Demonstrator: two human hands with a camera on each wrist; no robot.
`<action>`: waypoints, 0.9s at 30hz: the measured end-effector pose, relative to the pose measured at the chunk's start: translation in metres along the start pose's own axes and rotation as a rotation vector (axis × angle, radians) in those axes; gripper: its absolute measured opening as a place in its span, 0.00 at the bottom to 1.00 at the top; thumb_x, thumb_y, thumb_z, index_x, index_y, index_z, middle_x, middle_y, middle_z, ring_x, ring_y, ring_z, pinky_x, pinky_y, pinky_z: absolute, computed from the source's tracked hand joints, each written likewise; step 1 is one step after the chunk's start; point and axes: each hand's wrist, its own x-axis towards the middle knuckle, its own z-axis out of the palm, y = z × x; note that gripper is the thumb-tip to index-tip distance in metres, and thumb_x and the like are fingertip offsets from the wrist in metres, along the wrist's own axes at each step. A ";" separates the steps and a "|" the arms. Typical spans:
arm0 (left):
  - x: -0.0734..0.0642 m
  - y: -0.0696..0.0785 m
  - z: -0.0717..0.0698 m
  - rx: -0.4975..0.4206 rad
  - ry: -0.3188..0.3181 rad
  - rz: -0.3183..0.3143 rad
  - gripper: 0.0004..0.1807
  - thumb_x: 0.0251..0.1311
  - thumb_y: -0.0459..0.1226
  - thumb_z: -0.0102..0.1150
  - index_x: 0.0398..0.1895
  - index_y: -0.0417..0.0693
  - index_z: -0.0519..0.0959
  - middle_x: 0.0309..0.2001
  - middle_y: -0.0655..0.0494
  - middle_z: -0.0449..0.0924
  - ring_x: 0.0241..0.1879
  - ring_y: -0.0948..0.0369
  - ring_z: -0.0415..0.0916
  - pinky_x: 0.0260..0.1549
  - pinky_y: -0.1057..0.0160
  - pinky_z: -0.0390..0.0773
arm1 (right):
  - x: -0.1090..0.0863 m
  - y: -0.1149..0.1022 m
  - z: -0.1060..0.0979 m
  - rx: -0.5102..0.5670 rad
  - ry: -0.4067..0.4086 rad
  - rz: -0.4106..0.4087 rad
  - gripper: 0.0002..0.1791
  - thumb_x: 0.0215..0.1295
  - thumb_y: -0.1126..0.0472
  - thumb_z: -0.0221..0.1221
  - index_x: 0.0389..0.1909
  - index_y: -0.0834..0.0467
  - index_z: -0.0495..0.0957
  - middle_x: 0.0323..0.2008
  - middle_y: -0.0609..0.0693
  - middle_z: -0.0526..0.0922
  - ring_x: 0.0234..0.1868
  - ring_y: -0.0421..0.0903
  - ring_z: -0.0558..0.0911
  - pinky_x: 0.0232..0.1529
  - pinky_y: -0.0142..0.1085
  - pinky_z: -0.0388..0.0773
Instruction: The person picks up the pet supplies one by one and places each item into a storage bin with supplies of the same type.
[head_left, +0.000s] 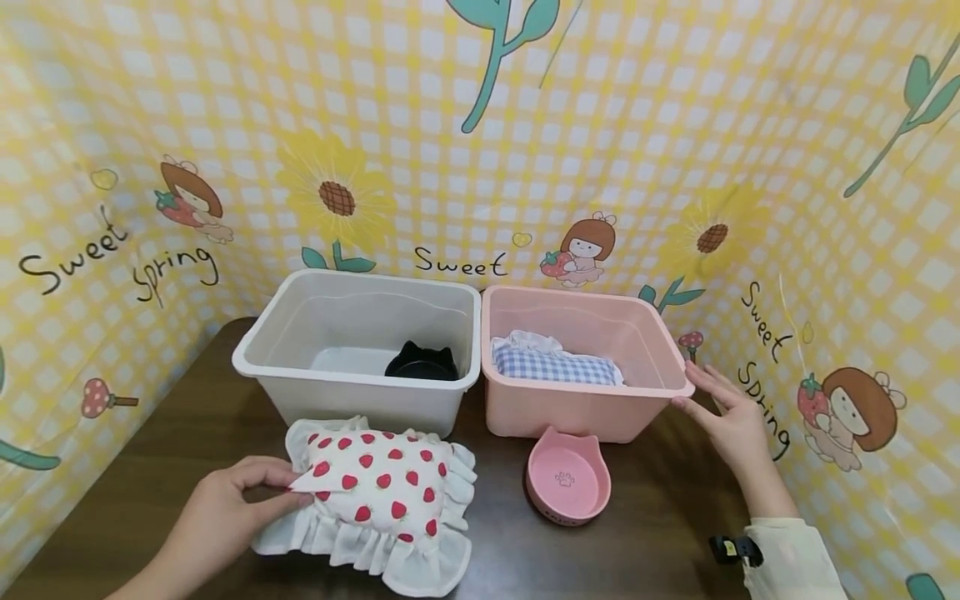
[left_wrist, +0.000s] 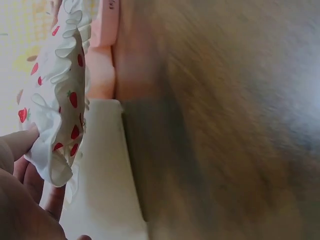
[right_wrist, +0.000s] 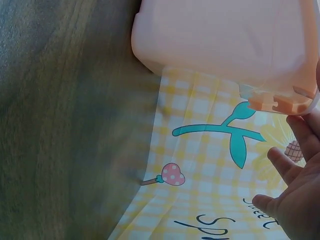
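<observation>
The left hand is pinching a corner of the ruffled, white strawberry-print cloth cushion before the grey rectangular plastic bin; the right hand, fingers apart, is touching the matching pink bin. That one-corner grip may be inviting slippage.

From the head, we look forward and down at the pink bin; close-up, sideways wrist views share it, the blurred left seemingly.
</observation>
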 end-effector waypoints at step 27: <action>0.045 0.100 -0.042 -0.096 -0.079 0.103 0.08 0.51 0.46 0.80 0.32 0.59 0.89 0.46 0.60 0.87 0.49 0.77 0.75 0.40 0.76 0.73 | 0.002 0.003 0.001 0.025 -0.013 0.044 0.31 0.62 0.49 0.72 0.66 0.48 0.78 0.65 0.37 0.78 0.76 0.43 0.65 0.73 0.45 0.66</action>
